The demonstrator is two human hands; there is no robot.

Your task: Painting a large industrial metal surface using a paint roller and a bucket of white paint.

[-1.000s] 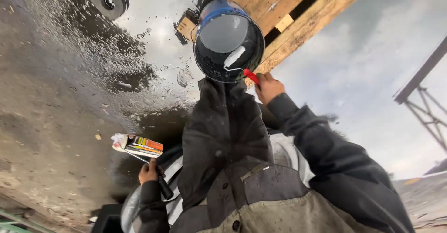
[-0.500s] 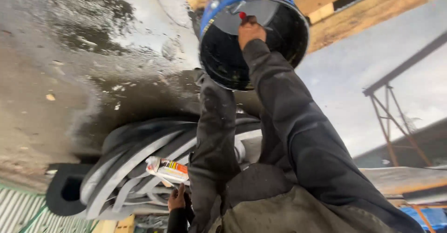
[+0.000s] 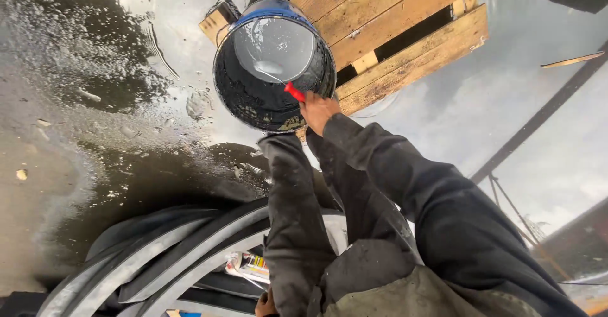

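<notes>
Bucket [image 3: 273,63], black with a blue rim, is seen from above at twelve o'clock of the view, resting on wet ground beside a wooden pallet [image 3: 405,25]. The right hand [image 3: 318,109] is closed round a red handle [image 3: 294,92] at the bucket's five o'clock edge, fingers wrapped tight on it; what the handle belongs to is hidden inside the bucket. Pale liquid is seen pooled in the bucket's bottom, the inner wall smeared black.

From that hand, a dark sleeve [image 3: 430,190] is traced down toward four o'clock, and a dark trouser leg [image 3: 294,222] is stretched from six o'clock up to the bucket's lower edge.

The left hand [image 3: 265,305] is only just caught at the bottom edge, at six o'clock; whether its fingers are apart or together cannot be told. Just above it, at its eleven o'clock, a small printed packet [image 3: 250,267] of white, red and yellow is glimpsed, lying among coiled black and grey hoses [image 3: 171,253] that are swept across from seven o'clock.

Further out, the pallet is laid from twelve to two o'clock, touching the bucket's upper right side. Wet, dark-stained concrete [image 3: 95,101] is spread from nine to eleven o'clock. Sky and a dark strut are mirrored in a puddle [image 3: 538,101] at three o'clock.
</notes>
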